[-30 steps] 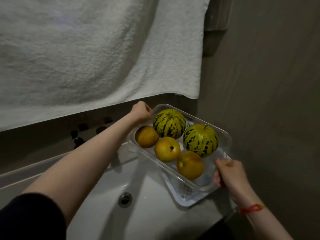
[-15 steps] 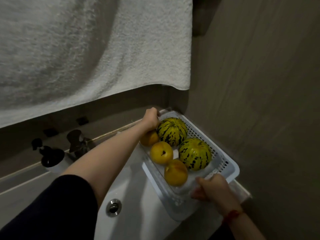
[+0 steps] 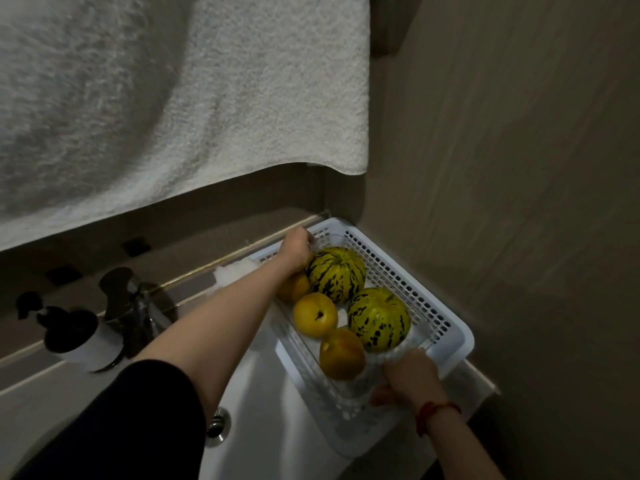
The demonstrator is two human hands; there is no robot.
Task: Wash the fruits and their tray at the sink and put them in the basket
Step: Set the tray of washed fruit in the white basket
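Left hand [image 3: 296, 249] is clamped on the far end of the clear tray [image 3: 349, 389]; right hand [image 3: 408, 379] is clamped on its near end. Tray's long axis runs near-to-far between the hands, seated inside the white basket [image 3: 450, 327] right of the sink [image 3: 263, 427]. 2 striped melons [image 3: 337, 273] and 3 yellow fruits [image 3: 316, 315] are carried. No readable labels seen.

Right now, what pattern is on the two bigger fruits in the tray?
Yellow-green skin with dark green streaks and blotches, seen clearly in the head view.
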